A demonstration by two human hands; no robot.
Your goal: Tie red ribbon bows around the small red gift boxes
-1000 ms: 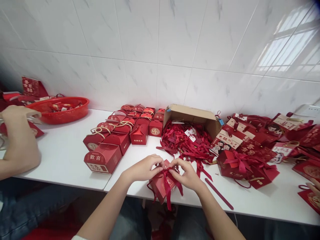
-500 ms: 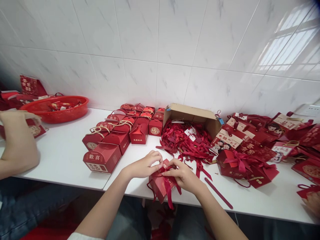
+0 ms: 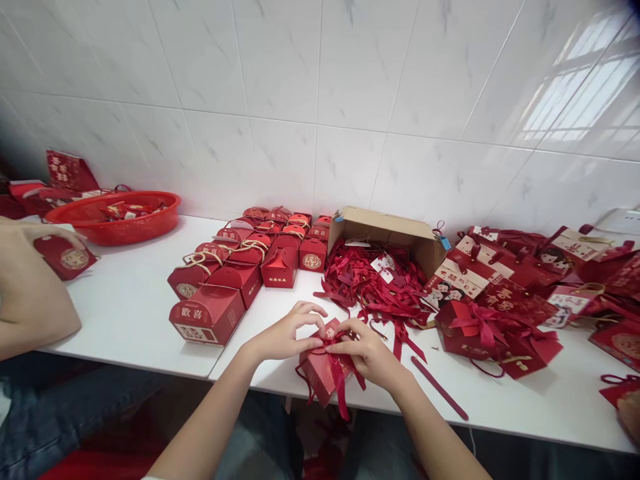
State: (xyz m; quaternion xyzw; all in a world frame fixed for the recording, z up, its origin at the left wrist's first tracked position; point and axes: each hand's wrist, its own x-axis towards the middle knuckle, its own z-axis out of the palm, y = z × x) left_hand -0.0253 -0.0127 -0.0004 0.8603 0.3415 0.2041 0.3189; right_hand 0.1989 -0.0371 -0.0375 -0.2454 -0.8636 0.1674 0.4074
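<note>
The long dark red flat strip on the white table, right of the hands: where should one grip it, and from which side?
Probably pinch the long dark red flat strip at its near end, coming from above at the white table's front edge. It lies flat and slanted, its far end close to the red ribbon-tied boxes.

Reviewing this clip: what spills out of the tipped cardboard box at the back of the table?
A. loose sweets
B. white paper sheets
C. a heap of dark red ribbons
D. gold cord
C: the cardboard box lies on its side, with a heap of dark red ribbons spilling from its open mouth onto the table.
</note>
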